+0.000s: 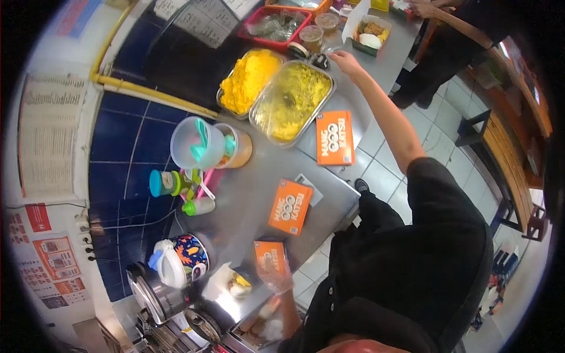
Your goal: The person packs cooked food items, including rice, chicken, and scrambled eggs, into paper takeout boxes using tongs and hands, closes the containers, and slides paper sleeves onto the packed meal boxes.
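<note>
My left hand (278, 281), in a clear plastic glove, grips a small orange takeaway box (269, 256) with white lettering at the near end of the steel table. Close beside it, white paper (219, 281) holds a piece of food with yellow on it. My right arm stretches far along the table. The fingers of my right hand (347, 63) are drawn together by some clear plastic, and I cannot make out what they hold. Two more closed orange boxes, a middle one (291, 207) and a farther one (333, 137), lie between my hands.
Two trays hold yellow food, one uncovered (250, 79) and one under clear film (292, 100). An open food box (369, 36), sauce cups (312, 38) and a red basket (274, 26) stand beyond. Tubs (198, 143) and a patterned pot (191, 259) line the wall. A co-worker (447, 53) stands far right.
</note>
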